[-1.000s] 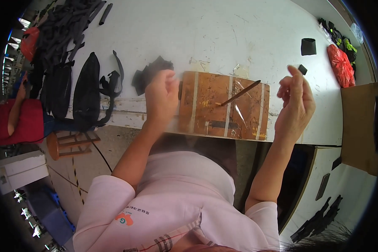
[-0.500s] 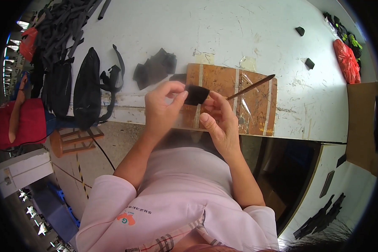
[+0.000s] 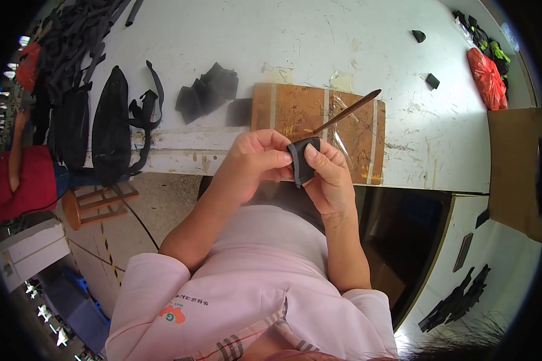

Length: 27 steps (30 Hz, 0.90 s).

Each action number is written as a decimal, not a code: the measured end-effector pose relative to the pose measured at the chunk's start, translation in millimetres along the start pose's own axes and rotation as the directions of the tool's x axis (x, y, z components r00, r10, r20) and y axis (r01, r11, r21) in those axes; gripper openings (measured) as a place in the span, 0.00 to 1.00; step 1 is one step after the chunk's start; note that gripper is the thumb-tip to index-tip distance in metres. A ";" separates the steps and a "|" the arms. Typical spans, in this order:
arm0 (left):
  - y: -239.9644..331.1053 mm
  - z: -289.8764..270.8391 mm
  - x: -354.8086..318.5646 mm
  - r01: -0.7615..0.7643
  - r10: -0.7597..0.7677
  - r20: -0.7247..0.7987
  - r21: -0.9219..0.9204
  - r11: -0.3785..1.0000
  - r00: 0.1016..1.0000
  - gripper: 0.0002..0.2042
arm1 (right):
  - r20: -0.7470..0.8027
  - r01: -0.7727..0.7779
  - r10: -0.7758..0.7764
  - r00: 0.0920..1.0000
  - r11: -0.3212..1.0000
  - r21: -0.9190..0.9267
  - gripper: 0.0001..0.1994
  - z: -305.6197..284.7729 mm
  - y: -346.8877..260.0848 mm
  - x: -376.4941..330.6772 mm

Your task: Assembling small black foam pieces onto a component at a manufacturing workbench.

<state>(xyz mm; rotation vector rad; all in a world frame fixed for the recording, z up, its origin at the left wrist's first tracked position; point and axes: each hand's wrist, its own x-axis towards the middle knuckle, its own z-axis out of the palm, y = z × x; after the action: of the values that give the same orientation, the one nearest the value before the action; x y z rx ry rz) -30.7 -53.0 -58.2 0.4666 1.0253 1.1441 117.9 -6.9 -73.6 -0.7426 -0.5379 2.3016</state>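
Note:
A small black fabric piece [image 3: 304,172] is held up between my two hands, over the table's near edge. My left hand [image 3: 247,166] pinches its left edge, where a narrow folded strip shows. My right hand [image 3: 332,180] grips it from the right, thumb pressed on its face and fingers partly hidden behind. Beyond them lies a brown board [image 3: 283,107] with tape strips across it. A dark brown pointed stick [image 3: 349,112] rests slantwise on the board. To its left are overlapping dark fabric pieces [image 3: 208,92] and another dark piece [image 3: 239,112] by the board's edge.
Black bag-like pieces [image 3: 111,120] and a heap of dark strips [image 3: 81,42] occupy the table's left side. Two small black pieces [image 3: 432,81] lie to the right, near a red plastic bag [image 3: 486,78] and cardboard box [image 3: 515,168]. A wooden stool [image 3: 72,209] and a red-clad person [image 3: 24,180] are at left.
The black piece has been turned more upright and now shows its folded edge. My right thumb has closed onto it. The view has shifted slightly, moving the table's things up and left.

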 end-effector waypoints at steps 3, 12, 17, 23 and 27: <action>0.4 3.9 1.6 -0.008 0.006 -0.061 -0.029 1.000 0.998 0.04 | -0.056 -0.013 0.011 0.998 1.000 -0.027 0.09 -2.3 3.6 1.3; -22.5 24.5 1.2 -0.293 0.582 -0.171 0.732 0.615 0.795 0.04 | 0.241 0.412 -0.656 0.715 0.116 -0.904 0.06 2.4 11.7 -4.8; -21.4 27.9 8.6 -0.378 0.553 -0.339 0.462 0.802 0.761 0.05 | 0.453 0.373 -0.719 0.527 -0.283 -0.883 0.07 -0.2 14.5 10.4; 3.3 19.3 1.0 -0.010 0.044 0.073 -0.408 0.913 0.996 0.11 | -0.042 0.170 -0.173 0.984 0.983 -0.068 0.02 -2.3 -9.2 -0.3; -7.2 36.9 2.2 -0.381 0.429 -0.198 0.238 0.893 0.881 0.10 | 0.197 -0.005 -0.042 0.980 0.972 0.233 0.05 -1.1 -3.3 -6.9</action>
<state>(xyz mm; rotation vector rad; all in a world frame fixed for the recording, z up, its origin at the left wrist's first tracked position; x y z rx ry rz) 4.6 -47.1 -46.5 0.7340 1.3017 1.5131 124.4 -9.1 -70.1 -0.3938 -0.3519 2.3838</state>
